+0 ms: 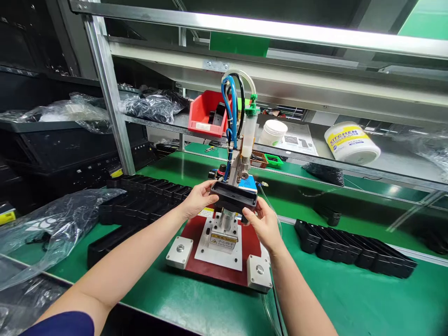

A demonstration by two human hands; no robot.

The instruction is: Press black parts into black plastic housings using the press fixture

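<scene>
Both hands grip a black plastic housing point(234, 195), a long open-topped part, at its two ends. My left hand point(199, 200) pinches its left end, thumb on the near side. My right hand point(262, 223) holds the right end, its thumb on the near lower edge. The housing is above the metal fixture point(227, 223) of a small bench press point(241, 175); whether it touches the fixture I cannot tell. Blue and black hoses and a clear syringe barrel point(248, 133) rise behind it. White button boxes point(179, 252) sit at the front corners of the red base point(213, 275).
Rows of black housings lie left point(140, 200) and right point(353, 247) on the green bench point(315, 294). Clear plastic bags point(73, 228) cover the bench's left side. On the shelf behind are a red bin point(206, 112), a white tub point(273, 133) and a tipped wipes bucket point(352, 143).
</scene>
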